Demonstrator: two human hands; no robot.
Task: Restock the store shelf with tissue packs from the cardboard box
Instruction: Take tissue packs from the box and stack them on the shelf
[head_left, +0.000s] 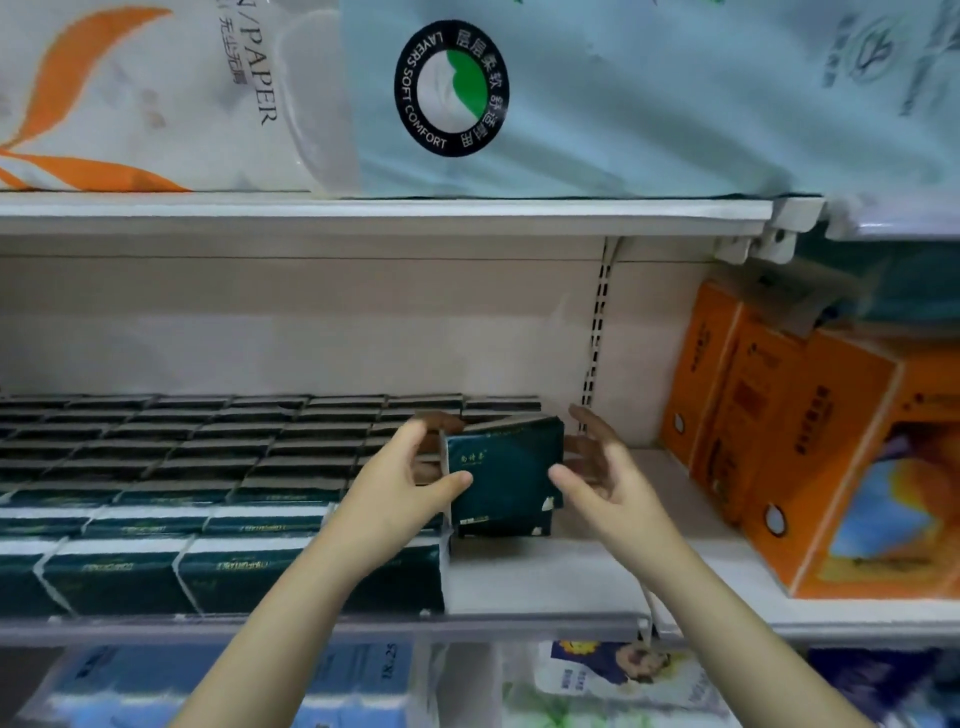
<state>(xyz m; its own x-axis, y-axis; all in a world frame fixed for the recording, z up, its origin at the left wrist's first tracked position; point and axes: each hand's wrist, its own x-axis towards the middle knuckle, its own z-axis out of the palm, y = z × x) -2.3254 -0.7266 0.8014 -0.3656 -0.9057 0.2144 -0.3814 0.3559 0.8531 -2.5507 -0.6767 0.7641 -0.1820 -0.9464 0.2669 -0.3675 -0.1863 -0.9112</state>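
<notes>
A white metal store shelf (545, 582) fills the view. Large pale blue plastic-wrapped paper bundles (649, 104) are stacked on the board above. Flat rows of dark green tissue packs (182, 467) are laid over the shelf's left part, and orange cardboard tissue boxes (810, 457) are leaned at the right. One dark green rectangular tissue pack (506, 483) is stood nearly upright in the bare gap between them, just beside the rows' right end. It is pinched by the left hand (405, 467), thumb on the front, fingers behind. The right hand (608, 467) is held spread and empty just beside the pack's right edge; whether it touches cannot be told. The pack is best squared against the neighbouring row and steadied from the right before it is released.
</notes>
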